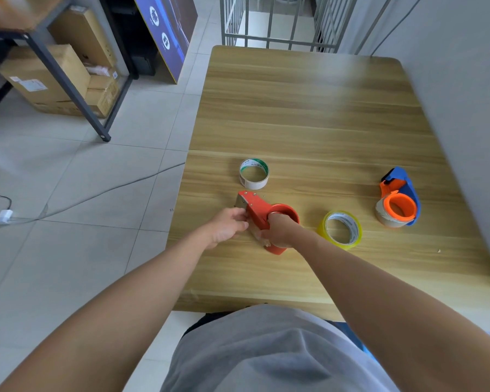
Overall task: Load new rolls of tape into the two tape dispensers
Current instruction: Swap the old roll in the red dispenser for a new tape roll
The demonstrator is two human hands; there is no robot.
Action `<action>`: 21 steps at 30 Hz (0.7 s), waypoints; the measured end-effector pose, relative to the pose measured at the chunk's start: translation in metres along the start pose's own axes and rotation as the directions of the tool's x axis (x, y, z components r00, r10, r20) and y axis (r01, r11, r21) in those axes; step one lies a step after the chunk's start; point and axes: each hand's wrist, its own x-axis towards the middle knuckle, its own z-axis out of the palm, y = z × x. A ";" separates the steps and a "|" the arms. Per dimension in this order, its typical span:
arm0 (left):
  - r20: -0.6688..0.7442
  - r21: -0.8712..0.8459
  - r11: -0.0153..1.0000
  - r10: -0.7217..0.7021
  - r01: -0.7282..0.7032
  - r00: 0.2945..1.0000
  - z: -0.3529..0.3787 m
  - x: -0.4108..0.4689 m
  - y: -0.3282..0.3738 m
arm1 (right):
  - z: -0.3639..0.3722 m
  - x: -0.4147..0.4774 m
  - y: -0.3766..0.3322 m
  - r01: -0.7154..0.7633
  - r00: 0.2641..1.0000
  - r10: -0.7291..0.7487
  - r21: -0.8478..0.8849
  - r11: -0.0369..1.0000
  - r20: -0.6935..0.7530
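A table (309, 108) with a pale wood-grain top carried everything. Between the left hand (228, 226) and the right hand (277, 232), both gripping it, a red dispenser (256, 210) stood on edge. Its lower end apparently touched the top, though the hands hid the contact. Beyond both hands, apart from that dispenser, a white roll (252, 183) with green print lay flat. Just to the right of the right hand lay a yellow-tinted roll (352, 226), also flat. Well to the right of that hand and a little farther out, a blue and orange dispenser (408, 188) lay with a brownish roll (385, 215) on its orange hub. A tiny speck (439, 250) sat right of the right forearm.
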 end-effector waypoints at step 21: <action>-0.213 0.079 0.994 -0.056 0.074 0.976 -0.006 -0.005 -0.023 | -0.005 0.003 -0.004 0.030 0.973 -0.043 -0.060 0.998 -0.225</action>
